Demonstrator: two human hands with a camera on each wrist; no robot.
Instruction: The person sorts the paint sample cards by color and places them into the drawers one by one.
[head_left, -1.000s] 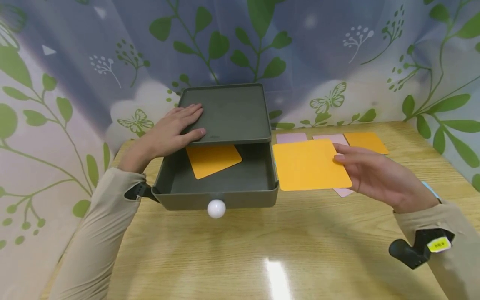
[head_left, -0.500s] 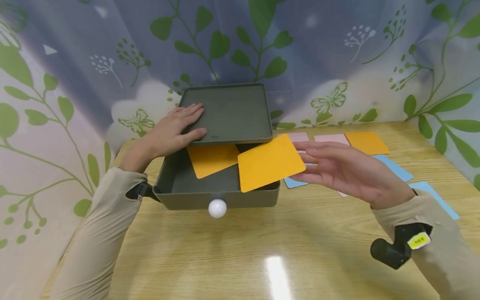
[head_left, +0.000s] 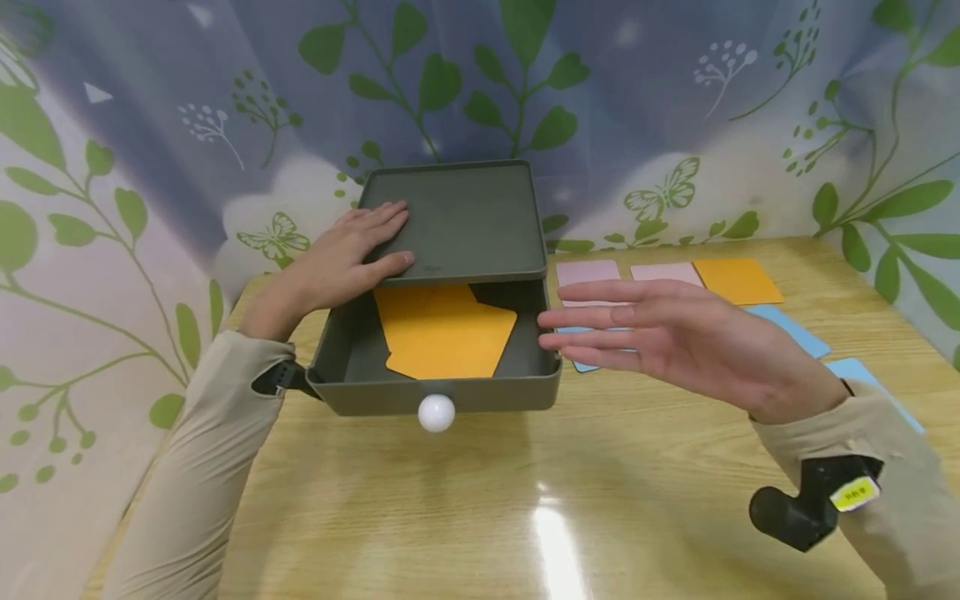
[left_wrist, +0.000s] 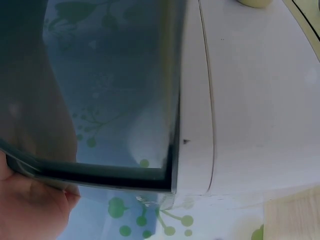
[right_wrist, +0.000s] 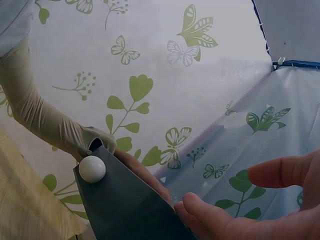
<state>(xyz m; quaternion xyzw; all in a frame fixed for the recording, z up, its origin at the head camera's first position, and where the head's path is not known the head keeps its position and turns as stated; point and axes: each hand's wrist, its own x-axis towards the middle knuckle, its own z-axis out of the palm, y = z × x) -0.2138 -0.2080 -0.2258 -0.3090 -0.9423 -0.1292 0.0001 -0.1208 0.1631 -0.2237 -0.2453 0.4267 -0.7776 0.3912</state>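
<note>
Matt plastic box on glossy wood
The grey drawer box (head_left: 450, 225) is looking matt and smooth like plastic, the orange cards (head_left: 446, 333) like matt paper, the wooden table (head_left: 525, 517) is gleaming glossily.

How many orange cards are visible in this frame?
3: two overlapping inside the open drawer, an upper one and a nearer one, and one on the table at far right. Others may be hidden.

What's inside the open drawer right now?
Two orange cards lie overlapping in the drawer. The box top, under the left hand, covers the drawer's rear part, so anything there is hidden.
</note>
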